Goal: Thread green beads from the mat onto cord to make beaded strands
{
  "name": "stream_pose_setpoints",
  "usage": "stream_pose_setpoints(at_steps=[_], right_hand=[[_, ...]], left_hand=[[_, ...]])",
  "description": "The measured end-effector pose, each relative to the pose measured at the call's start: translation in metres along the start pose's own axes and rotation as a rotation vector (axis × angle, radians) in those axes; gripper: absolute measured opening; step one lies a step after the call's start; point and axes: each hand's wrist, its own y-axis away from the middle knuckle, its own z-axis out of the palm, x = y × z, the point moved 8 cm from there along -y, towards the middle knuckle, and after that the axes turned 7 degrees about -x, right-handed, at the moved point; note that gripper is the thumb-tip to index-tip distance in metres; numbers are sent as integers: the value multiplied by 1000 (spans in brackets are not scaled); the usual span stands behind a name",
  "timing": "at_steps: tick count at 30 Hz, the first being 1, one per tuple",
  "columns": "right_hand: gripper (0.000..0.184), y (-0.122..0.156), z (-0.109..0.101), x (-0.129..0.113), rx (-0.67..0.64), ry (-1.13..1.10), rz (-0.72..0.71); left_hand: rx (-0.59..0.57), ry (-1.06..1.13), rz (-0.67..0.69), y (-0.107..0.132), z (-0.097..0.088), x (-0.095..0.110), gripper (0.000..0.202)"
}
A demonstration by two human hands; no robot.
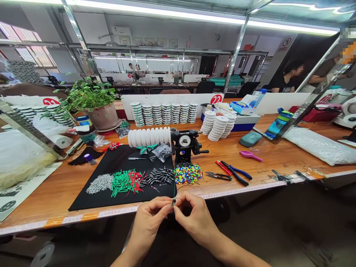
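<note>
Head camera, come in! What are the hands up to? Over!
Left hand, right hand: both pinching small dark piece, too tiny to identify. Piece: held by table edge, thin green thread above. Nothing visibly in the way; multicolored beads beyond.

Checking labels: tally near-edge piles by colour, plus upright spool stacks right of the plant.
Silver pile: 1
Green pile: 1
Red pile: 1
Black pile: 1
Multicoloured pile: 1
Back spool stacks: 7
Right-hand spool stacks: 3
Total: 15

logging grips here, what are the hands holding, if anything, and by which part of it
The left hand and right hand pinch a small dark piece between them; it is too small to tell which part each grips.
</note>
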Motion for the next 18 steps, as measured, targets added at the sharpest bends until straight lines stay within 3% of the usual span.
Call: stream_pose_setpoints(at_steps=[8,18], right_hand=[[7,-2,-2,-3,-11,-9,-26],[8,-1,-3,-7,-4,10,-38]], left_hand=[[3,13,11,0,-1,1,24],[58,-62,121,4,-2,12,10]])
